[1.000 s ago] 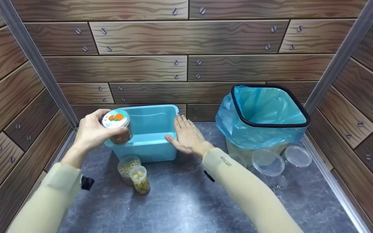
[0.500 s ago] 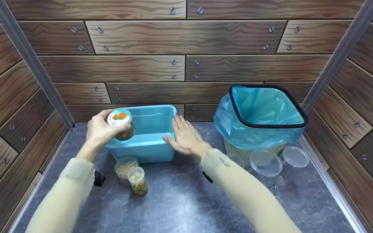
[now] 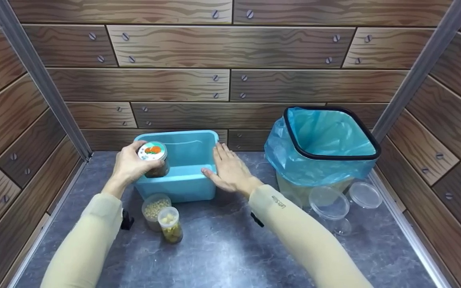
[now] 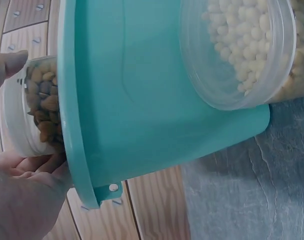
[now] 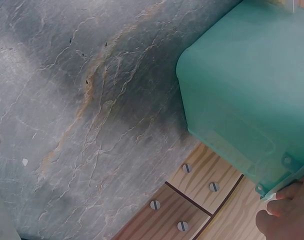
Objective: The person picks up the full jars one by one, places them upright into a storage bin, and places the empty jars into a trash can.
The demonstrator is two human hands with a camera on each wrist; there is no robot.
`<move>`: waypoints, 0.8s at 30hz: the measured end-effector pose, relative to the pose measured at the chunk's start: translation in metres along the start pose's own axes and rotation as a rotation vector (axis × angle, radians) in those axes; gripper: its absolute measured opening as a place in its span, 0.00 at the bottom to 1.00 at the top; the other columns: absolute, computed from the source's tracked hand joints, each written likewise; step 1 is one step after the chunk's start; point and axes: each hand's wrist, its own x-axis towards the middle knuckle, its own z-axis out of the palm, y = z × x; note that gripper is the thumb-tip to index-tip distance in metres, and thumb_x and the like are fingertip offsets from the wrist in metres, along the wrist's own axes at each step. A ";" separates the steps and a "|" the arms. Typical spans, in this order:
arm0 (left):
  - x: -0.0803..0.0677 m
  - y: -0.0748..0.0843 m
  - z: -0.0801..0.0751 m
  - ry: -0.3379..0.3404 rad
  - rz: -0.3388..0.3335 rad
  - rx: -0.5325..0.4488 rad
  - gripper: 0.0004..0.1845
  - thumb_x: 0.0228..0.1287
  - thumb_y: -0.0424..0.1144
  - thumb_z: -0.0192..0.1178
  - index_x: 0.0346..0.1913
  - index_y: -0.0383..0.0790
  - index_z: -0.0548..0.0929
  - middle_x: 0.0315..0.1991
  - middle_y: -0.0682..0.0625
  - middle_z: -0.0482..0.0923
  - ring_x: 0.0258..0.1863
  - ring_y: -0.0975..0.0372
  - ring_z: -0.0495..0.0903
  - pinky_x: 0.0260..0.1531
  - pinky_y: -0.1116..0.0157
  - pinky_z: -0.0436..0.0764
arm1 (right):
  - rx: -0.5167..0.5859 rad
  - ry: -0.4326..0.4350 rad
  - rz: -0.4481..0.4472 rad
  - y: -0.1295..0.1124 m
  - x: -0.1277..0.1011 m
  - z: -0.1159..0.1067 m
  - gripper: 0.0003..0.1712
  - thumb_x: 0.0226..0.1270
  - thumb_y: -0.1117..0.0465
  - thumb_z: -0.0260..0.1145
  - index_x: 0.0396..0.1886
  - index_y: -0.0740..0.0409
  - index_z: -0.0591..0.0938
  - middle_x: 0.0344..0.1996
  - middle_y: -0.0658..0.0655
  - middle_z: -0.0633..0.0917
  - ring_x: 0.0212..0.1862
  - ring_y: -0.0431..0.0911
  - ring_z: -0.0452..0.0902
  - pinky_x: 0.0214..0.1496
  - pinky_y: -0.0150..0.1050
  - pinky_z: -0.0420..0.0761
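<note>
My left hand (image 3: 129,165) grips a clear jar (image 3: 158,169) by its white lid, which carries an orange picture. The left wrist view shows brown almond-like nuts in the jar (image 4: 44,102), its lower part hidden behind the rim of a blue plastic bin (image 4: 137,90). From the head view, the jar is over the left side of the bin (image 3: 182,188). My right hand (image 3: 232,170) rests against the bin's right rim with fingers straight. In front of the bin stand a tub of pale beans or nuts (image 3: 155,208) and a slimmer jar of yellow-green chunks (image 3: 170,228).
At the right stands a trash can with a blue liner (image 3: 306,172) and a black rim (image 3: 334,157). Before it are clear round plastic lids or containers, including a large one (image 3: 329,203) and a flat one (image 3: 365,195). Wood-patterned walls (image 3: 174,84) enclose the grey surface (image 3: 214,256).
My left hand has carried the jar rightward and then lower, over the bin. The right hand stays at the bin's right rim.
</note>
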 end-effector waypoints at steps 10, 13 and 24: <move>0.009 -0.004 0.005 -0.077 -0.016 0.055 0.53 0.58 0.53 0.83 0.82 0.33 0.73 0.66 0.34 0.87 0.57 0.46 0.87 0.61 0.49 0.85 | 0.004 -0.008 0.002 0.000 0.000 -0.001 0.58 0.88 0.25 0.39 0.92 0.68 0.51 0.93 0.69 0.50 0.95 0.63 0.44 0.96 0.58 0.53; 0.011 -0.004 0.006 -0.113 -0.020 0.080 0.53 0.57 0.54 0.84 0.81 0.33 0.74 0.65 0.34 0.87 0.57 0.46 0.87 0.61 0.49 0.85 | 0.005 -0.013 0.009 0.000 0.001 -0.001 0.58 0.88 0.25 0.39 0.93 0.68 0.51 0.94 0.68 0.50 0.95 0.63 0.44 0.96 0.58 0.53; 0.016 -0.003 0.015 -0.188 -0.008 0.159 0.50 0.58 0.56 0.84 0.76 0.29 0.77 0.62 0.33 0.87 0.56 0.46 0.87 0.61 0.47 0.86 | -0.002 -0.009 0.011 -0.001 0.001 -0.001 0.58 0.88 0.25 0.41 0.93 0.68 0.52 0.93 0.69 0.51 0.95 0.62 0.44 0.96 0.57 0.53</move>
